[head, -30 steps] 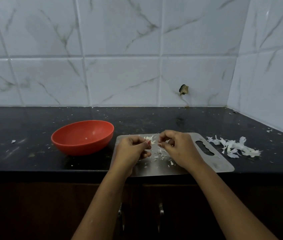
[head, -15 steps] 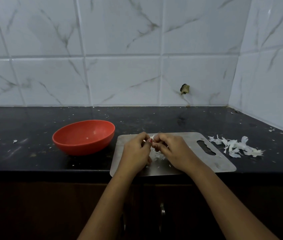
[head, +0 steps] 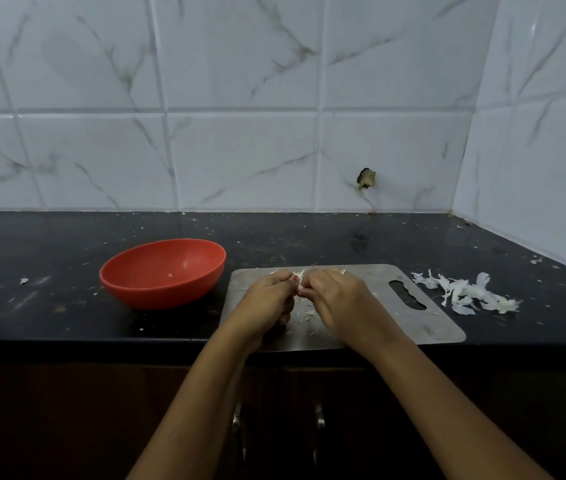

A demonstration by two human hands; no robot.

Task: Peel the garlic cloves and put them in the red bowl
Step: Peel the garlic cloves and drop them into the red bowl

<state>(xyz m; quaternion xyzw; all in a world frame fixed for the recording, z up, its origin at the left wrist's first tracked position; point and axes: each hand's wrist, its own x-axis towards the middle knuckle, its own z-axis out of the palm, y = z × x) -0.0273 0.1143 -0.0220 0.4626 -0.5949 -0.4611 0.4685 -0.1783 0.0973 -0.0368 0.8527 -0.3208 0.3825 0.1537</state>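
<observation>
Over the steel board (head: 406, 327), left hand (head: 267, 303) and right hand (head: 338, 301) pinch one garlic clove (head: 298, 277) between fingertips; better to strip skin in small tugs, red bowl (head: 162, 271) waiting just left.

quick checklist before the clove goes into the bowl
1. Clove pinched between left hand and right hand: ok.
2. Clove fully peeled: cannot tell, fingers hide most of it, skin shreds stick out.
3. Bowl upright, open, left of the board: ok.
4. Path from hands to bowl unobstructed: ok.
5. Bowl free of peel: cannot tell, a few pale specks inside.
6. Peels piled right of the board, away from the bowl: ok.
</observation>
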